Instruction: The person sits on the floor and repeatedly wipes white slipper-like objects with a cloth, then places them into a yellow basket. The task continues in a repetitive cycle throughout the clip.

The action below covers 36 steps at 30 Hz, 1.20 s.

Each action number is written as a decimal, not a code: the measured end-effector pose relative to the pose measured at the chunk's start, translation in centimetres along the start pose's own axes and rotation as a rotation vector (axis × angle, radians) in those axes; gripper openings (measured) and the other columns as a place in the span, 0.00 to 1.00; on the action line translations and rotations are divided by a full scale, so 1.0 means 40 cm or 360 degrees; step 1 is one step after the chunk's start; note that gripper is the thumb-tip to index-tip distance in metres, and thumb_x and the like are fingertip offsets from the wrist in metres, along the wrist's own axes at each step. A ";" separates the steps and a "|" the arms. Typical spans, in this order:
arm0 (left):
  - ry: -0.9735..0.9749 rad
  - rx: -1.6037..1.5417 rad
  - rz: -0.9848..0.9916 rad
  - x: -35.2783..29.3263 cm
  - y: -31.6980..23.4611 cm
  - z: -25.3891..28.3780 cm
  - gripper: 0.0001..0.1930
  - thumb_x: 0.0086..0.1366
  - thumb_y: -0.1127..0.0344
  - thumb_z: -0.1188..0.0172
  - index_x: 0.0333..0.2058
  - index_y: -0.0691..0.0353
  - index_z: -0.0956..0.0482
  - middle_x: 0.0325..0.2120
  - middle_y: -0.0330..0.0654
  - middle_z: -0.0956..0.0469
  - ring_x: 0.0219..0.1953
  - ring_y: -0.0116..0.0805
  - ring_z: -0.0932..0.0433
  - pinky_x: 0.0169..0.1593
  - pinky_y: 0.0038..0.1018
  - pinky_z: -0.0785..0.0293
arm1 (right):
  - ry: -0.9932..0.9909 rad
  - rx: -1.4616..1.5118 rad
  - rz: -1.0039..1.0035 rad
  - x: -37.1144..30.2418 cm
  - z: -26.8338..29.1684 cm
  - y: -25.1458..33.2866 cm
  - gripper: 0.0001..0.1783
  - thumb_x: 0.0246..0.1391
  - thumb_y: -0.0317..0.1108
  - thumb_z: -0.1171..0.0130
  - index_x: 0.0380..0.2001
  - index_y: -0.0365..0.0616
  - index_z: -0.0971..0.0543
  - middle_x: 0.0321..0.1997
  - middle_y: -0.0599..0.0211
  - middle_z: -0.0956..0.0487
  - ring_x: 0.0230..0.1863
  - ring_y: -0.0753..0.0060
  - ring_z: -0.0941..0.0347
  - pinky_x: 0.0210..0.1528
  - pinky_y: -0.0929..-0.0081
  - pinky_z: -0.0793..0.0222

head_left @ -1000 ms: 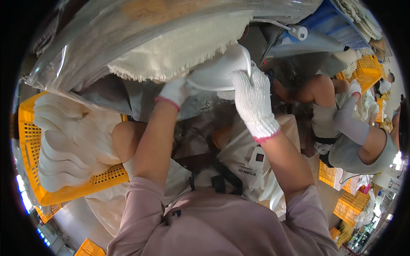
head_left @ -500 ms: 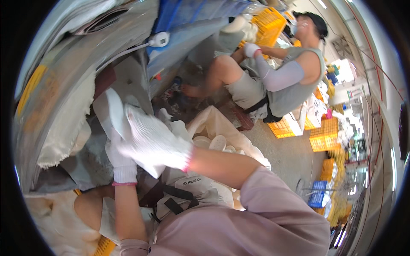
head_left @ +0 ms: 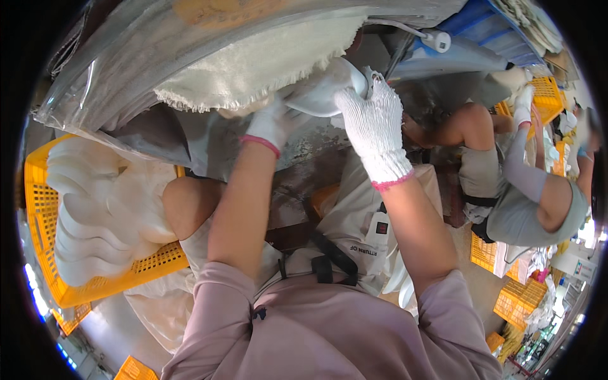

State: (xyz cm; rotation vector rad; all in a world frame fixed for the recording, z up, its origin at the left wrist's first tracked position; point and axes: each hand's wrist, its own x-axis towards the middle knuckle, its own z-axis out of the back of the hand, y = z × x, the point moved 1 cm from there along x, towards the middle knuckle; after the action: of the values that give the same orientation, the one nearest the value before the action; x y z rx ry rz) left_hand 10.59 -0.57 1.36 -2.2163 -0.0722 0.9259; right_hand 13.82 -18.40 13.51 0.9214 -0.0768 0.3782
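Note:
A smooth white curved piece, shaped like a shallow dish (head_left: 329, 88), is held up in front of me below a hanging fringed cloth (head_left: 272, 60). My right hand (head_left: 378, 126), in a white knit glove with a pink cuff, closes on its right edge with thumb and fingers. At the piece's left end is my left hand (head_left: 269, 123), gloved the same way. Its fingers are blurred and partly hidden, but they appear closed on the piece's edge.
To my left, a yellow crate (head_left: 114, 282) holds several stacked white curved pieces (head_left: 95, 209). A plastic-covered machine edge (head_left: 126, 76) arches overhead, with a white cable plug (head_left: 437, 41) at its right. A co-worker (head_left: 538, 209) sits at the right near more yellow crates (head_left: 519, 301).
My view has swung left, bringing the crate of white pieces into sight. My hands, close together before, are now farther apart at either side of the white piece under the cloth.

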 end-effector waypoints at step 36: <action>0.0229 -0.0866 0.0249 -0.137 -0.007 0.101 0.23 0.79 0.45 0.52 0.50 0.57 0.19 0.40 0.45 0.17 0.38 0.43 0.17 0.44 0.41 0.18 | 0.0295 -0.0386 0.0955 -0.253 -0.058 0.204 0.06 0.54 0.35 0.31 0.32 0.48 0.18 0.25 0.58 0.19 0.26 0.51 0.19 0.29 0.58 0.23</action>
State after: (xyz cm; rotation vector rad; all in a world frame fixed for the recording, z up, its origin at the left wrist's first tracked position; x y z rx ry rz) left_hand 4.02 0.36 2.87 -2.8205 -0.0933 0.9025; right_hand 1.31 -15.04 16.04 0.6051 -0.2262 0.9869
